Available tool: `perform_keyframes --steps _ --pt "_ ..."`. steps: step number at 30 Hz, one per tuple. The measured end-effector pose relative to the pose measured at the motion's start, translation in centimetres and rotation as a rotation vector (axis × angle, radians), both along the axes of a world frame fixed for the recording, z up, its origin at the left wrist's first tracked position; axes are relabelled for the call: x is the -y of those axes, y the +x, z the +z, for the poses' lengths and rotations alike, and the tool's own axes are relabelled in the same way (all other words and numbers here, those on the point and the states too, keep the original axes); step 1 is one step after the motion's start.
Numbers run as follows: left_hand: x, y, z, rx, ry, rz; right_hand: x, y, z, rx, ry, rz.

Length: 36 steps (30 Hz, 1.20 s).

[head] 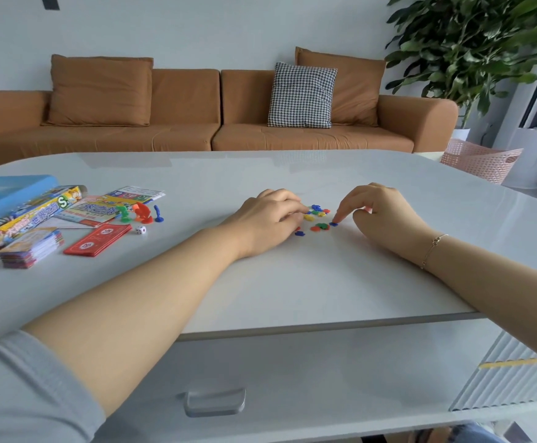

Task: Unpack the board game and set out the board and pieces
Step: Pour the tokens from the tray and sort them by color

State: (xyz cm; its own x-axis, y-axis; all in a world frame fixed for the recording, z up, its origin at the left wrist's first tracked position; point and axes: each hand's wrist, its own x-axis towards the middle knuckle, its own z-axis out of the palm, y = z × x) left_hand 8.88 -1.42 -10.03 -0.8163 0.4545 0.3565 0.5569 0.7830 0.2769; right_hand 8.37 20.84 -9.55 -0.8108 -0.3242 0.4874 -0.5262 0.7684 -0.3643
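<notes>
A small heap of tiny coloured plastic pieces (317, 215) in blue, yellow, red and green lies on the white table (292, 282) between my hands. My left hand (268, 220) rests on the table with its fingertips among the pieces. My right hand (379, 212) has its fingers curled, and the index fingertip presses a blue piece (333, 224). At the left lie the game box (21, 212), the folded board (113, 204), red play money (97, 239), a card stack (32, 247), green, orange and blue pawns (141, 213) and a white die (140, 230).
A blue box tray (2, 193) sits at the far left behind the box. Beyond the table stand a brown sofa (196, 123), a pink basket (481, 161) and a large plant (478, 43). A drawer handle (214, 402) shows below the near edge.
</notes>
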Motion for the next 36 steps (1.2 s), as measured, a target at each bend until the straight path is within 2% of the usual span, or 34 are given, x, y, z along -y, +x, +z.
perform_keyframes --steps 4,8,11,18,22,29,33,36 --pt "0.3 0.2 -0.1 -0.067 0.116 -0.089 0.1 -0.9 -0.5 0.004 0.096 -0.012" --pt "0.4 0.6 0.3 -0.092 0.199 -0.129 0.0 0.0 -0.1 -0.066 0.009 0.114" --pt "0.5 0.7 0.4 -0.094 0.220 -0.148 0.1 0.3 -0.1 -0.078 0.054 0.173" --pt "0.1 0.9 0.2 -0.050 0.140 -0.170 0.1 0.0 -0.1 -0.076 0.031 0.097" --pt "0.2 0.3 -0.1 -0.088 0.103 -0.122 0.2 0.1 -0.1 -0.076 0.008 0.082" --pt "0.3 -0.2 -0.4 -0.072 0.089 -0.066 0.5 1.0 0.2 -0.005 -0.073 0.209" --pt "0.4 -0.1 -0.2 -0.073 0.103 -0.079 0.3 0.6 0.3 0.014 -0.159 0.137" --pt "0.5 0.2 0.0 -0.090 0.146 -0.087 0.1 0.1 0.1 0.054 -0.114 0.075"
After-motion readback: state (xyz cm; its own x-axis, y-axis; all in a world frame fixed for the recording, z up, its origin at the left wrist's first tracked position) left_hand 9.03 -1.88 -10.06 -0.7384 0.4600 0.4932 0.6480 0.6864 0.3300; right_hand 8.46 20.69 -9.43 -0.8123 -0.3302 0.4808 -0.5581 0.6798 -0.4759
